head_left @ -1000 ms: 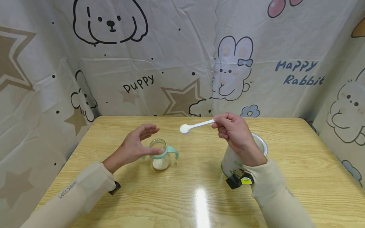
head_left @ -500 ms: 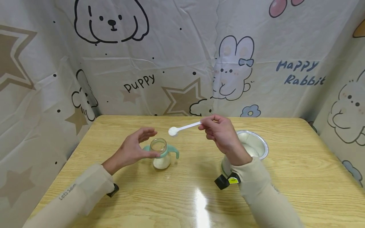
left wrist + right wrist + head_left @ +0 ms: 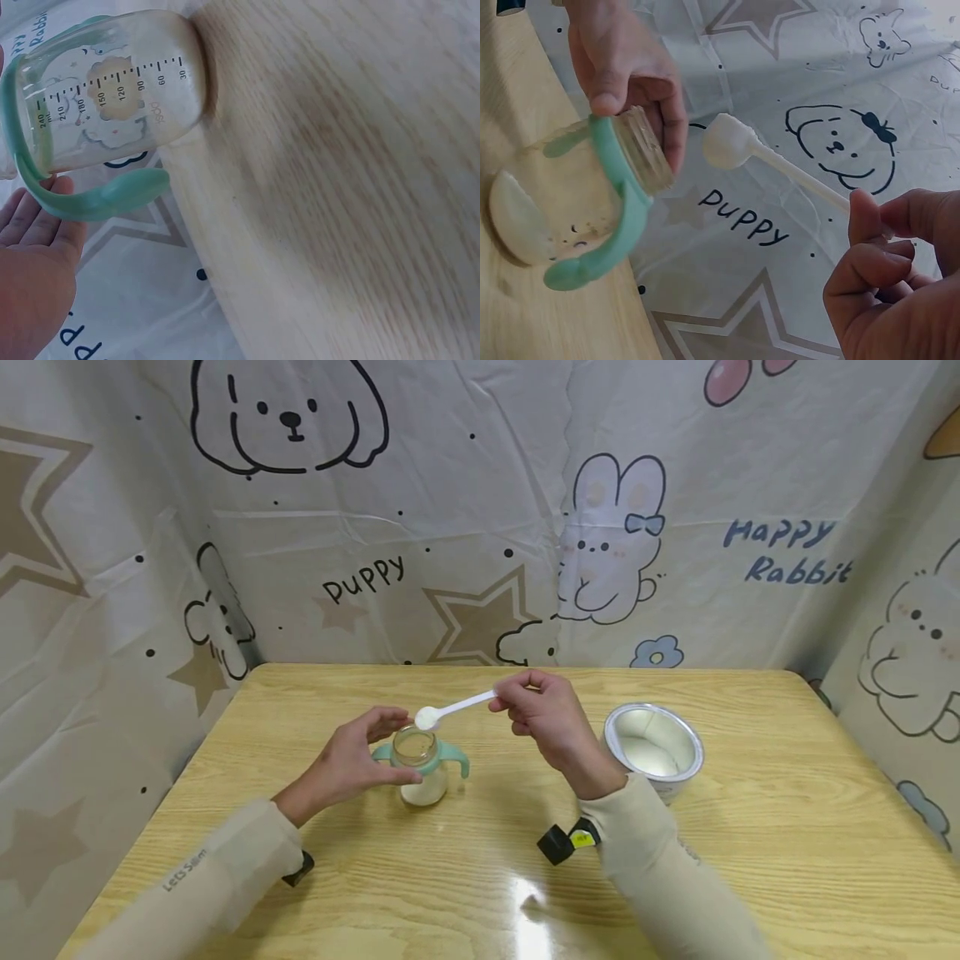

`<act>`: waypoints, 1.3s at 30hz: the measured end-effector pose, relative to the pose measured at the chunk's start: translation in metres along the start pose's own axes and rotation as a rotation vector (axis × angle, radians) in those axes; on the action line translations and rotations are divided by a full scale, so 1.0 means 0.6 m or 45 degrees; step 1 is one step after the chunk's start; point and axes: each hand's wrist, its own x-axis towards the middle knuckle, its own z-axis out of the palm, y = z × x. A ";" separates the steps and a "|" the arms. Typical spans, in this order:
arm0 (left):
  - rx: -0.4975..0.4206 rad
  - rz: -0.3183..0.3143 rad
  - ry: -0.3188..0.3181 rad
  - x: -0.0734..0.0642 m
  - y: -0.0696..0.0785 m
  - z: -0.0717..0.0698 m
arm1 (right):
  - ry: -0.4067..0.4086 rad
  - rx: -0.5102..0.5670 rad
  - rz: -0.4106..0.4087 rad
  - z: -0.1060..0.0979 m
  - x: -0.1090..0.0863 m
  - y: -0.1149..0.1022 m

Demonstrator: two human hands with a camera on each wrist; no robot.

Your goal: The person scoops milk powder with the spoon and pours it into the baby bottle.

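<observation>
My right hand (image 3: 542, 714) pinches the end of a white measuring scoop (image 3: 457, 704). Pale powder fills its bowl, which is over the far rim of a clear baby bottle (image 3: 420, 787). The bottle stands upright and uncapped, with a mint-green collar and two handles (image 3: 112, 196). Pale contents lie in its bottom, and measuring marks run up its side in the left wrist view. My left hand (image 3: 348, 766) curves round the bottle's neck: the thumb (image 3: 609, 94) lies at the collar and the fingers reach behind the neck.
An open tin (image 3: 652, 752) with a silvery rim stands to the right and holds pale powder low inside. The wooden table (image 3: 360, 893) ends at a patterned cloth (image 3: 480, 527) behind. Black wrist-worn devices (image 3: 557, 843) sit under both sleeves.
My right hand has carried the filled scoop left, to just over the bottle's mouth. The tin, earlier partly behind the right arm, now shows its whole rim. My left hand stays at the bottle.
</observation>
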 end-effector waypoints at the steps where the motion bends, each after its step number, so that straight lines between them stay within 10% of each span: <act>1: 0.004 -0.001 0.004 0.000 -0.001 0.001 | -0.002 -0.003 0.004 0.004 0.000 0.002; 17: 0.024 0.007 0.033 -0.003 -0.010 0.008 | -0.034 -0.242 0.011 0.028 0.000 0.032; 27: 0.027 -0.001 0.032 -0.005 -0.011 0.009 | -0.078 -0.830 -0.413 0.034 -0.022 0.041; 39: 0.058 0.015 0.032 -0.002 -0.011 0.009 | -0.045 -0.922 -0.576 0.027 -0.027 0.046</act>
